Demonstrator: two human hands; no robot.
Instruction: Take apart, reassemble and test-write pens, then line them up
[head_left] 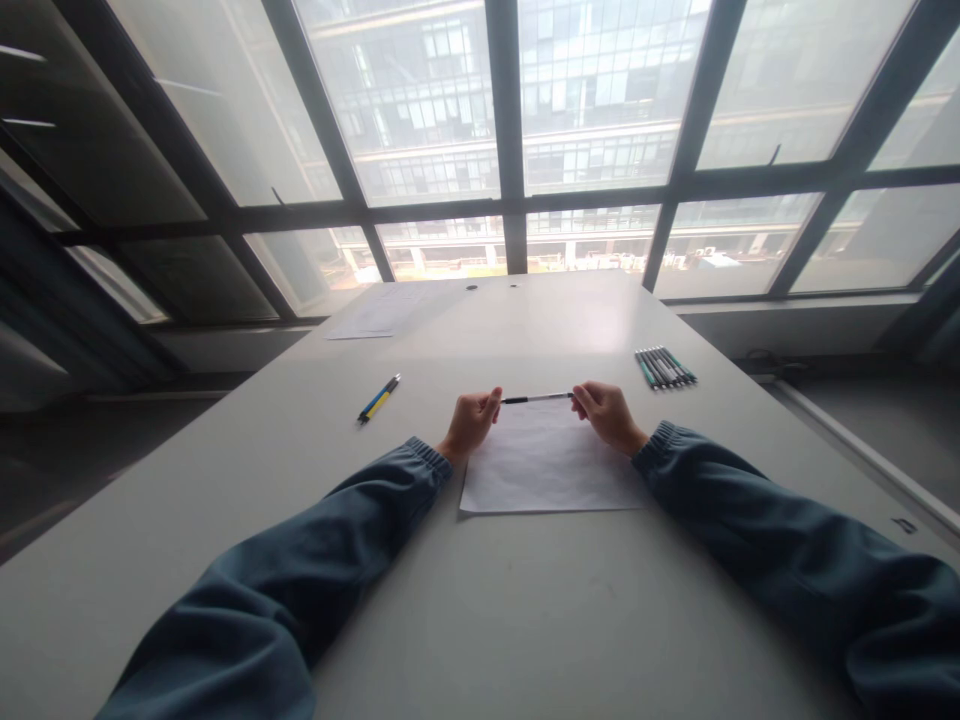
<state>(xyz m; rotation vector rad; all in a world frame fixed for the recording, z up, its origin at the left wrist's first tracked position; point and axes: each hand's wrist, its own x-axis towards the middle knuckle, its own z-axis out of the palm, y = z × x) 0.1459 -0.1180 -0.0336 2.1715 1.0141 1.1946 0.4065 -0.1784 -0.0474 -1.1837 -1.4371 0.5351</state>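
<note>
A slim pen (537, 398) with a black grip and a clear barrel is stretched level between my two hands. My left hand (474, 420) pinches its dark end, and my right hand (606, 412) pinches the other end. Below the pen lies a white sheet of paper (551, 470) on the table, its far corners partly behind my hands. To the left rest a few pens (379, 400), one blue and one yellow, side by side. On the right, several pens (665, 368) with black, green and clear barrels lie in a neat row.
The white table (525, 600) reaches toward large windows. Another paper (367, 312) lies at its far left. Two small round objects, one dark (472, 287), sit near the far edge. A small dark item (904, 525) is near the right edge.
</note>
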